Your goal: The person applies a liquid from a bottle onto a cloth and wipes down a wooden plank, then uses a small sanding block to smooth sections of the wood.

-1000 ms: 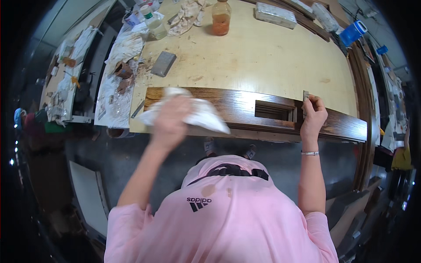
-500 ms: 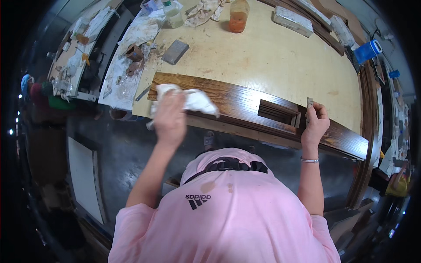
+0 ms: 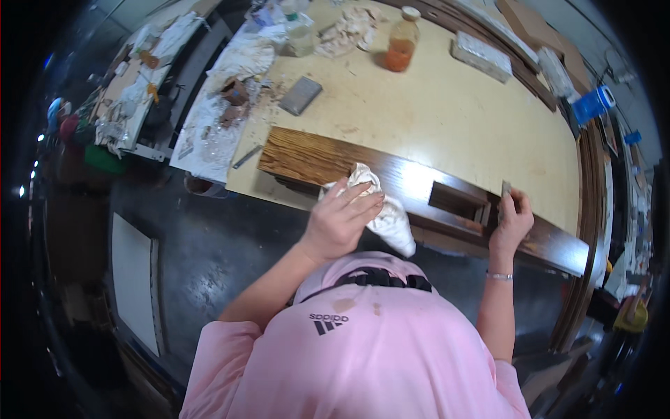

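A long dark-brown wooden board (image 3: 391,167) with a rectangular cutout lies along the table's near edge, its grain glossy in the middle and lighter at the left end. My left hand (image 3: 342,218) grips a white cloth (image 3: 392,227) at the board's near edge, left of the cutout; part of the cloth hangs down past the edge. Right of the cutout, my right hand (image 3: 513,218) pinches a small greyish flat piece (image 3: 506,188) that sticks up above the fingers. What that piece is cannot be made out.
On the pale tabletop (image 3: 447,112) are a grey block (image 3: 301,96), a bottle of orange liquid (image 3: 402,43), a crumpled rag (image 3: 351,31) and a wrapped white block (image 3: 481,56). A thin dark tool (image 3: 247,157) lies by the left edge. Brown mouldings (image 3: 593,181) line the right side.
My left hand has moved right with the cloth, from the board's left end toward its middle. My right hand stays beside the cutout. The whole view has shifted slightly.
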`<move>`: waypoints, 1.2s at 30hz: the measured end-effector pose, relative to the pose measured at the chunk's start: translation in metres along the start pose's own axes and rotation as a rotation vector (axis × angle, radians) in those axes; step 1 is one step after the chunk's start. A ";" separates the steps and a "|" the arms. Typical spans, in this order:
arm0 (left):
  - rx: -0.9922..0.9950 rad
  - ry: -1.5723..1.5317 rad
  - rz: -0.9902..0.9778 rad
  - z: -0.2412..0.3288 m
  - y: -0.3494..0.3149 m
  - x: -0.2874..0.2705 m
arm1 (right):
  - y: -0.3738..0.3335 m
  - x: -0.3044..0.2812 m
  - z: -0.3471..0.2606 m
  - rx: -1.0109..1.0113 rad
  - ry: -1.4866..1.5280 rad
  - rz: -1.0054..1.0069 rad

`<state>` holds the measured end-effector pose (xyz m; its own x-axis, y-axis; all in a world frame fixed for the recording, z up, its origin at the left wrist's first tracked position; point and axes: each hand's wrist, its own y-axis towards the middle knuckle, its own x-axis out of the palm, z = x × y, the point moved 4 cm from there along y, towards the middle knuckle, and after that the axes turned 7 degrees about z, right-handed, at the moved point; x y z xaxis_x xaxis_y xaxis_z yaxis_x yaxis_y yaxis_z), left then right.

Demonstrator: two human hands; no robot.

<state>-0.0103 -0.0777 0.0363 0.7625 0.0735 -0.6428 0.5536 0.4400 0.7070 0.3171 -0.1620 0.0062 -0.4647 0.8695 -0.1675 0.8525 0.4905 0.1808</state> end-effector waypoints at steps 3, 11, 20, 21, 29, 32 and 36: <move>-0.176 0.249 0.037 -0.101 -0.031 -0.050 | 0.001 -0.002 0.000 0.043 0.040 0.001; -0.357 0.280 0.239 -0.119 0.005 -0.047 | 0.002 0.001 0.003 0.022 0.041 -0.018; -0.169 -0.013 0.159 -0.025 0.069 -0.028 | -0.039 0.078 -0.076 0.206 0.533 -0.341; -0.138 -0.042 0.157 -0.022 0.070 -0.028 | -0.049 0.092 -0.084 0.253 0.581 -0.392; -0.481 -0.506 0.247 -0.030 0.040 -0.048 | -0.108 0.159 -0.110 0.593 0.825 -0.721; -0.835 -0.831 0.249 -0.049 0.017 -0.063 | -0.099 0.164 -0.097 0.567 0.807 -0.758; -0.898 -1.204 0.230 -0.062 0.008 -0.110 | -0.075 0.163 -0.069 0.478 0.669 -0.738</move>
<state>-0.1101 -0.0265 0.0944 0.8580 -0.3425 0.3829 0.3462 0.9361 0.0615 0.1613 -0.0532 0.0322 -0.8100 0.2999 0.5039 0.2503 0.9539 -0.1653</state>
